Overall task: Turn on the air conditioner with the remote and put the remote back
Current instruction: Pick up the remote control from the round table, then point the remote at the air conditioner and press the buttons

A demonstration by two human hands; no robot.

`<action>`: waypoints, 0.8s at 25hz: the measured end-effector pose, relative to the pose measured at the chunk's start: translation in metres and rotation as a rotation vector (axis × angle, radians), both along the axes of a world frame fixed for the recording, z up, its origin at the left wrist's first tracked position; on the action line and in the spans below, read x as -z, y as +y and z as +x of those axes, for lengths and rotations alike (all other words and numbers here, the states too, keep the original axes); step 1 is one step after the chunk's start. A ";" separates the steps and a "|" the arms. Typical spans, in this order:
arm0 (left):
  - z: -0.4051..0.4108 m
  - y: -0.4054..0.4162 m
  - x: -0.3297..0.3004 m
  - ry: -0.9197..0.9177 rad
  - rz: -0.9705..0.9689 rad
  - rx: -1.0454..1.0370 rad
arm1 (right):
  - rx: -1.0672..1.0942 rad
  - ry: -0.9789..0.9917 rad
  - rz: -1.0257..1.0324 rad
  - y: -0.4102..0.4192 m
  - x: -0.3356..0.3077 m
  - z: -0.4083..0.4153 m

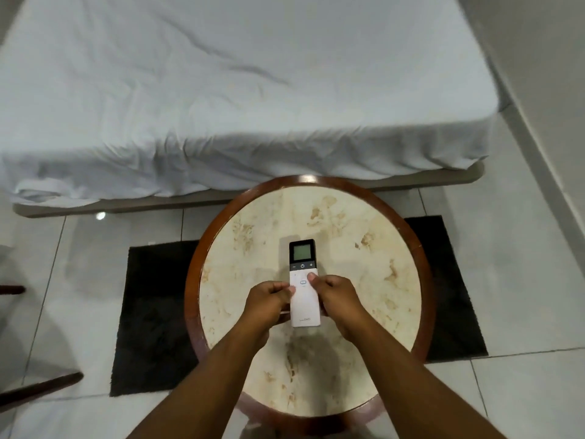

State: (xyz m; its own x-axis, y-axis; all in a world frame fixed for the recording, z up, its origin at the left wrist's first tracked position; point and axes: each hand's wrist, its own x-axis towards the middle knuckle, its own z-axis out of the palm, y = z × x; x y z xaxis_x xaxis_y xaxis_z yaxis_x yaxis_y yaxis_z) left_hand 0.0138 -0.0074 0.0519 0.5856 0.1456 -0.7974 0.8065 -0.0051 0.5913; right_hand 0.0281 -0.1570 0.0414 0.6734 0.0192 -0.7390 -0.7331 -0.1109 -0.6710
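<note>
1. A person stands over a small round table point(373, 248), both bare forearms reaching down and forward over it.
2. The table has a pale, marbled top with brown blotches and a reddish-brown wooden rim.
3. The remote point(304, 282) is a slim white bar with a dark upper section holding a greyish display and a row of minus, power and plus marks beneath it. It points away from the person, toward the bed.
4. The left hand point(269, 304) is curled against the remote's left edge, fingers folded in and thumb tip resting on the white face.
5. The right hand point(337, 301) grips the right edge in the same way, its thumb point(311, 276) lying on the upper white part just beside a small button.
6. Both hands are therefore closed on the remote, which sits between them above the middle of the tabletop. I cannot tell whether its underside rests on the surface or is lifted slightly off it.
7. Beyond the table is a bed point(221, 90) covered by a rumpled white sheet that hangs over its near edge.
8. A black mat point(152, 312) lies on the glossy white tiled floor point(522, 391) under the table, showing on both sides of it.
</note>
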 end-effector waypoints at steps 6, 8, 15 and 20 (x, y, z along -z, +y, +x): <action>0.051 -0.026 -0.129 -0.254 -0.019 0.158 | 0.148 -0.213 0.042 -0.031 -0.127 0.040; 0.061 -0.041 -0.182 -0.365 -0.051 0.237 | 0.184 -0.311 0.002 -0.040 -0.182 0.052; 0.090 -0.102 -0.348 -0.745 -0.002 0.476 | 0.359 -0.662 -0.170 -0.097 -0.358 0.062; 0.116 -0.127 -0.444 -1.169 0.362 0.629 | 0.517 -0.841 -0.198 -0.141 -0.472 0.052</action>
